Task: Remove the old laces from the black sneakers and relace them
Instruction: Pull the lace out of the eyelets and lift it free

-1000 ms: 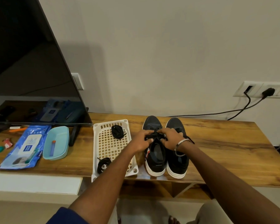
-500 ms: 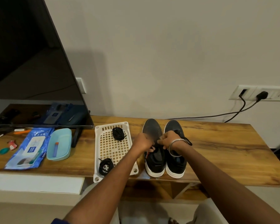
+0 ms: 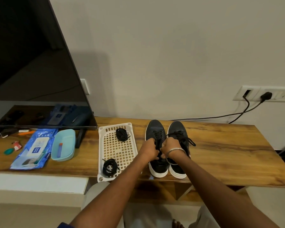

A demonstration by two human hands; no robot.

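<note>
Centrally, both hands [image 3: 149,149] gripping left sneaker [image 3: 156,145] laces, heels at table [image 3: 229,155] edge

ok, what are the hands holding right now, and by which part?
Both the left hand and right hand have a grip on the lace of the left sneaker, near its tied upper end.

1. Setting: a home living room.
2. Evidence: flat-screen television [image 3: 28,63] standing on a wooden console table [image 3: 229,148], far left of the hands.
3. Wall socket panel [image 3: 263,95] with plugged cables, upper right of the hands; plain painted wall [image 3: 155,55] behind.
</note>
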